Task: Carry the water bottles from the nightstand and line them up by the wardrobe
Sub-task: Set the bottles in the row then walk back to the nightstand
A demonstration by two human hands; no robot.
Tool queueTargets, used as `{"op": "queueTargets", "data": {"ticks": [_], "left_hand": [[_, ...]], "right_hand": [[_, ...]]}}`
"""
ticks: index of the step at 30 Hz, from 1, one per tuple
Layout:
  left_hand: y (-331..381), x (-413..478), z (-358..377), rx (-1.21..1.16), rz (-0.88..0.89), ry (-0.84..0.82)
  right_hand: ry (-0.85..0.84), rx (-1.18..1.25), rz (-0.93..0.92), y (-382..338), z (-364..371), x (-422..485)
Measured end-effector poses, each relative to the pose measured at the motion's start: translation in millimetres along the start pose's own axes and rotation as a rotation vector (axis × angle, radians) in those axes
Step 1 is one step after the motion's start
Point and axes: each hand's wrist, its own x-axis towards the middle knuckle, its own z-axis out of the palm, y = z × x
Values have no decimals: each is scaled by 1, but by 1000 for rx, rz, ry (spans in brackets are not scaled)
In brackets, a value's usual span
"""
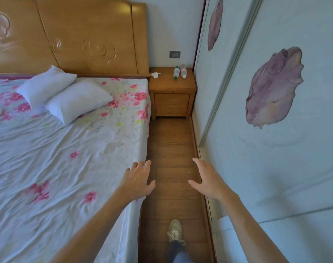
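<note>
Sneaker (174, 231) in pale canvas with loose laces rests on the wooden plank floor (171, 149) at the bottom of the view, below a denim trouser leg. Above it both bare forearms reach forward along the narrow aisle. The left hand (138, 180) hovers over the mattress edge, fingers spread and grasping nothing; the right hand (207, 179) is likewise spread and empty, close to the wardrobe (275, 168), whose pale sliding doors carry purple shell-like motifs. To the left lies the bed (67, 149), its sheet wrinkled and printed with pink flowers, with two soft white pillows (67, 95) overlapping near a carved, glossy wooden headboard (86, 35). At the aisle's far end stands a square wooden nightstand (172, 92) with a drawer front. On its top, two clear plastic water bottles (179, 71) stand side by side near the wardrobe side, one green-capped, one white-capped, and a crumpled white tissue (155, 74) lies at the bed-side corner. A dark wall switch plate (174, 54) sits above.
</note>
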Motion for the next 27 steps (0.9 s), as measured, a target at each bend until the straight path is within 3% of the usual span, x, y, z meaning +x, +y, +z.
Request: {"op": "queueTargets", "data": {"ticks": [27], "left_hand": [[-14,296,-61,-6,4,17]], "right_hand": [[-38,16,-14,75,-98,255]]}}
